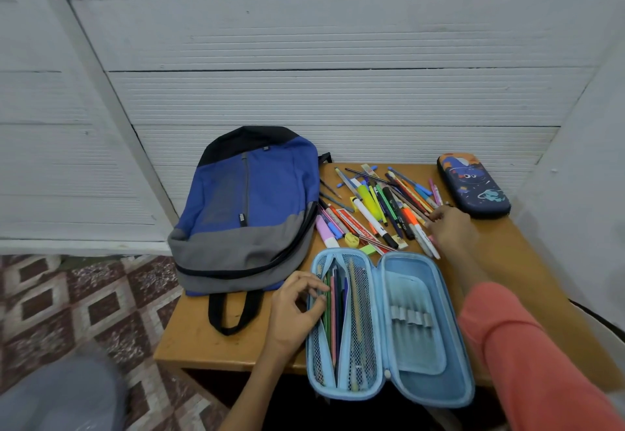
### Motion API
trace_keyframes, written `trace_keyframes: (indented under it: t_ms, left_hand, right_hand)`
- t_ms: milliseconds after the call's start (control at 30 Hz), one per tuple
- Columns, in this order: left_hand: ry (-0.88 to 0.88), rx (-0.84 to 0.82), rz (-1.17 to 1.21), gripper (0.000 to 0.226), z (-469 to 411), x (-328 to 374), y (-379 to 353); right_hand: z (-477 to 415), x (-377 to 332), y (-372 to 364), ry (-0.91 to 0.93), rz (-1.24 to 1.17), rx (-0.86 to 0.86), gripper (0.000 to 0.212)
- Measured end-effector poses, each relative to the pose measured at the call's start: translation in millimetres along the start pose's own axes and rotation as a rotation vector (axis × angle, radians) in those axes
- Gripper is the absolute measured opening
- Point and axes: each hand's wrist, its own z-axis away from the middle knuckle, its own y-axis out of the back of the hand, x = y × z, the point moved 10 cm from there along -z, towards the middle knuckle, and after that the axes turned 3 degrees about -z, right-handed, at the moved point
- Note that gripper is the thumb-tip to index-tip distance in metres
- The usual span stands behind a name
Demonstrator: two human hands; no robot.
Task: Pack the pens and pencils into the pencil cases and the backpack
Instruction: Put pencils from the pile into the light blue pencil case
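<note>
Early going, by the look of it. The blue case (419, 295) lay wide open at the near edge of the table (203, 339), and its left half was where the work showed: a handful of pencils (333, 312) lay tucked lengthwise in the mesh pocket (363, 312). Its right half held nothing I could see, and the elastic loops (411, 317) were bare.

Your left hand (294, 308) was at the case's left rim. Its fingers curled over the rim onto the pocket mouth, gripping the case there, as I read it, to hold it steady and open.

Your right hand (449, 227) was out at the right edge of the pile (378, 207), fingers bent down onto the pens. Whether it had one pinched or was only touching, I couldn't tell, because the knuckles hid the tips.

And that pile was big: pens, pencils, markers and highlighters, criss-crossed in the middle of the table, just beyond the blue case. The dark case (473, 185) sat zipped at the far right, just beside the pile, untouched as far as one could see. The backpack (247, 207) lay flat on the left, its edge touching the pile, and its zips looked closed.

So a small part was packed and most of it was left: the rest of the pile, the second case, then the backpack.
</note>
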Motion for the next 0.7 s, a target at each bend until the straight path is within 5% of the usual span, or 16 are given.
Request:
trace_keyframes:
  t_ms: [300, 533, 700]
  left_hand:
    - [0.003, -0.008, 0.003, 0.016, 0.8, 0.3, -0.9]
    - [-0.011, -0.003, 0.008, 0.016, 0.5, 0.7, 0.1]
    - [-0.004, -0.002, 0.001, 0.016, 0.3, -1.6, -0.4]
  right_hand:
    - [5.8, -6.4, 0.8, -0.037, -0.033, 0.028, 0.013]
    - [16.3, -62.9, 51.9, 0.229, -0.532, 0.262, 0.011]
    - [54.4, -132.3, 75.7, 0.411, -0.864, 0.187, 0.014]
